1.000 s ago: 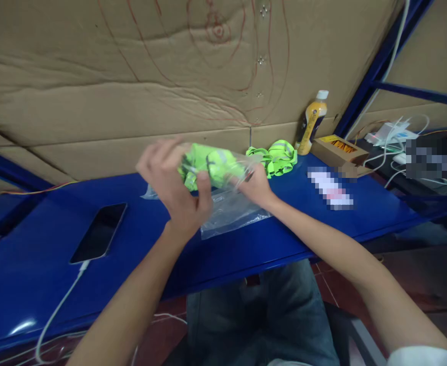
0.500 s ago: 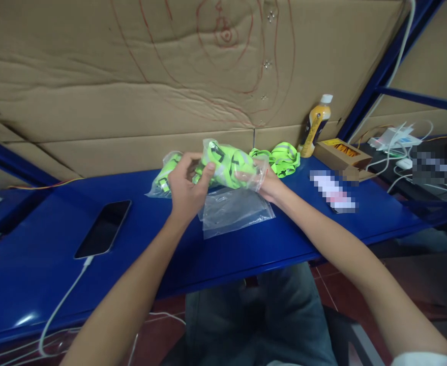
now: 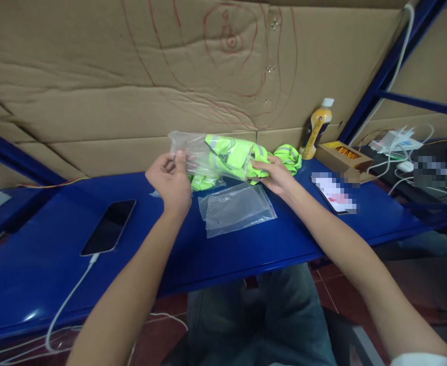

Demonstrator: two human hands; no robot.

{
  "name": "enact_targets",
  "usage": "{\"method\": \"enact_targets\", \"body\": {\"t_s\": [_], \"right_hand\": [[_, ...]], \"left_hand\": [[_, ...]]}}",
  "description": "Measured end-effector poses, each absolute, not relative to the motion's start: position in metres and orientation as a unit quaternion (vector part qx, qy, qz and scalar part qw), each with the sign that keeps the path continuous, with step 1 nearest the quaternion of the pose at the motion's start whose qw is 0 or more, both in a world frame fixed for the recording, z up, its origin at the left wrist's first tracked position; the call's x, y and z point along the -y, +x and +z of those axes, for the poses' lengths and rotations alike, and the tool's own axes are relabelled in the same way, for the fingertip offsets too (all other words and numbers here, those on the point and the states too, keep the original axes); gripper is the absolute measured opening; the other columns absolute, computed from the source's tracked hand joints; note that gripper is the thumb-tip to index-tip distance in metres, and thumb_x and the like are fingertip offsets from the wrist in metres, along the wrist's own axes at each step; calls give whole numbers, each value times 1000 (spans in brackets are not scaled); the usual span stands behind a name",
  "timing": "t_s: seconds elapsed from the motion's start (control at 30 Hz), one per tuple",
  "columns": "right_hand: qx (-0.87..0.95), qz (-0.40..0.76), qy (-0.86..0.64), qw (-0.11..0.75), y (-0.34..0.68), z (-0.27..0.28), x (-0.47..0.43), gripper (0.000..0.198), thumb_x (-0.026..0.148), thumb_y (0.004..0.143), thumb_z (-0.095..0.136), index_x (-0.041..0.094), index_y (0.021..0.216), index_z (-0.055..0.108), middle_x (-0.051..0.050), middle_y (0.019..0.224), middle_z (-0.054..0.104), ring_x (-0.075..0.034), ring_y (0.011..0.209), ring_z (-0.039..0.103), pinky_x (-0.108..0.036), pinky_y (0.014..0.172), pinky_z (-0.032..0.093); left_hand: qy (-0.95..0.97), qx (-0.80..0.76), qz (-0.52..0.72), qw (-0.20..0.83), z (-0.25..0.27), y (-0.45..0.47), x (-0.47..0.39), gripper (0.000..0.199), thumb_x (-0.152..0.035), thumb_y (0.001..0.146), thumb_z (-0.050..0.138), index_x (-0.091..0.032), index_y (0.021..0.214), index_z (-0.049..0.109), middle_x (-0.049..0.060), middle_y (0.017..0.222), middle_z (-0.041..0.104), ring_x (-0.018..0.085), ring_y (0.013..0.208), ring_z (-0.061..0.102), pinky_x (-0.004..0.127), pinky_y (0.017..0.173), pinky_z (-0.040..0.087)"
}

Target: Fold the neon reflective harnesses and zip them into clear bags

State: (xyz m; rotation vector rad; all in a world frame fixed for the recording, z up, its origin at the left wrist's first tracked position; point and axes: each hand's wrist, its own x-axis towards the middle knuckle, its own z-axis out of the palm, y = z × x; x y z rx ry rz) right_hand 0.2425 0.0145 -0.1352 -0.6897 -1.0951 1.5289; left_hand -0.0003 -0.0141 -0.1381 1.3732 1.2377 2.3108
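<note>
Hands (image 3: 172, 180) (image 3: 278, 175) closed on bag (image 3: 195, 150), perhaps green fabric (image 3: 233, 156) too.

lower green bundle (image 3: 205, 183) partly blocked from me by the held bag (image 3: 195, 151), lettering on the bottle (image 3: 317, 128) too small for me, screen at right (image 3: 332, 192) pixelated, white sleeve (image 3: 423, 359) cropped below

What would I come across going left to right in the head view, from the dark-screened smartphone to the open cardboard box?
Dark-screened smartphone, left hand, neon-green reflective fabric, right hand, white-capped drink bottle, open cardboard box.
</note>
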Motion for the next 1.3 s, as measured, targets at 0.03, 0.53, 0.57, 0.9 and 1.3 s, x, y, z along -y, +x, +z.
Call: {"method": "enact_targets", "body": {"t_s": [0.03,0.53,0.57,0.9,1.3], "right_hand": [[460,644,-287,539,244,-135,-15,46,33,51,105,17,84,78,-3,80,78,-24,77,78,-45,80,71],[720,-82,-576,378,344,-127,-58,53,16,88,65,9,141,71,-24,135,77,-40,130,72,-53,118,54],[750,-76,-590,290,342,-130,-56,55,12,86,65,7,141,71,-26,134,76,-41,129,72,-51,116,55],[821,-28,-540,183,340,-120,-48,87,21,82,74,-5,161,47,-34,166,49,-45,157,47,-56,132,35],[572,503,-348,547,271,-118,-10,64,57,56,104,25,96,64,5,70,66,-15,58,62,-32,57,53]], "left_hand": [[454,-422,780,87,-138,-2,13,31,-46,93,79,-20,80,67,3,78,75,18,70,73,29,67,58],[536,-410,716,-178,-131,-6,30,33,-28,108,58,-21,138,69,9,136,75,26,130,71,46,113,56],[558,-414,695,-187,-133,-3,32,33,-31,108,58,-22,137,70,8,134,76,27,127,72,48,112,56],[589,-454,647,-168,-139,4,34,24,-33,96,69,-20,116,72,10,107,79,29,103,77,44,96,58],[552,-433,646,303,-141,9,21,42,-54,81,87,-26,82,55,-2,52,61,19,38,57,29,38,47]]}}
